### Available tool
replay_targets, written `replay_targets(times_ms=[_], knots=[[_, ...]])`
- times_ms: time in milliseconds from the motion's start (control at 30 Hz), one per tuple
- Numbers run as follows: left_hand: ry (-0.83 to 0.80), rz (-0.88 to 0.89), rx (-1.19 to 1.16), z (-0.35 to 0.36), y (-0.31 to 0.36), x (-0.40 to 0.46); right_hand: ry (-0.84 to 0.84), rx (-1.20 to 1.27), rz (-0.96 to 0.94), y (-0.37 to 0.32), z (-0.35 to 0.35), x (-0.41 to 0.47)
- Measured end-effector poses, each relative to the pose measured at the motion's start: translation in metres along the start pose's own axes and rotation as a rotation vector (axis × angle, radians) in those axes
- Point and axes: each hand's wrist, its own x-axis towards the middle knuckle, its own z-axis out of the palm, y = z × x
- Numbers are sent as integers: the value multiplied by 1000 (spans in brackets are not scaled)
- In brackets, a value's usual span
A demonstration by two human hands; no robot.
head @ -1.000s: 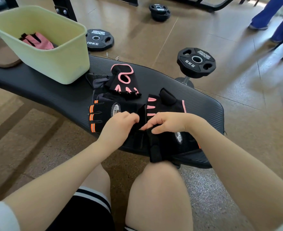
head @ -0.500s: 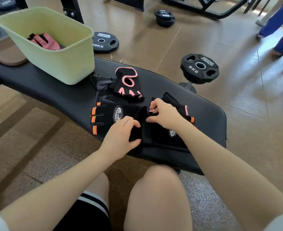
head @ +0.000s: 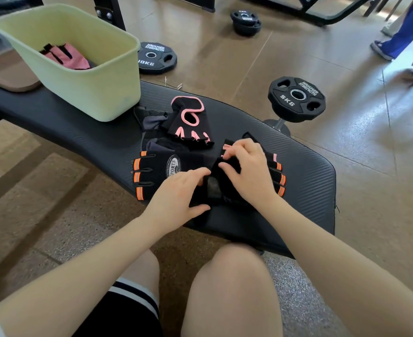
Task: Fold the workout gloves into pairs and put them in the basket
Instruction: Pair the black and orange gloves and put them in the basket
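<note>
your left grip [head: 176, 193] and right grip [head: 247, 171] pinch a black glove [head: 215, 183] near the counter [head: 305, 181] edge. orange glove [head: 156, 171] reads "sports". plates [head: 296, 98] read "hammer strength". basket [head: 86, 76] sits far left.

Left hand [head: 180, 193] fingers curled, right hand [head: 248, 170] pinching (both forearms extended forward)

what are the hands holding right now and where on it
Both hands, left hand and right hand, grip the black wrist-strap part of the orange-striped gloves on the bench, near the middle of the bundle.
</note>
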Motion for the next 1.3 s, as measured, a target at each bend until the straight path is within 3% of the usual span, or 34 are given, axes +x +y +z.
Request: replay_targets(times_ms=[133,233,633,800,967,1167,1300], knots=[[25,-83,-104,4,0,-2,-171,-158,-289,11,-10,-39],[68,-77,-111,5,-3,-1,-176,-332,-359,14,-3,-47],[98,-58,-31,5,-3,8,-22,-230,-195,6,4,-39],[177,-62,-77,2,-5,6,-107,-332,-324,7,2,-38],[175,41,-61,0,-4,7,-59,-448,-371,1,14,-37],[60,109,-53,9,-21,9,-157,-279,-350,6,11,-38],[-48,18,-195,2,-26,16,-284,-187,-281,5,-3,-49]])
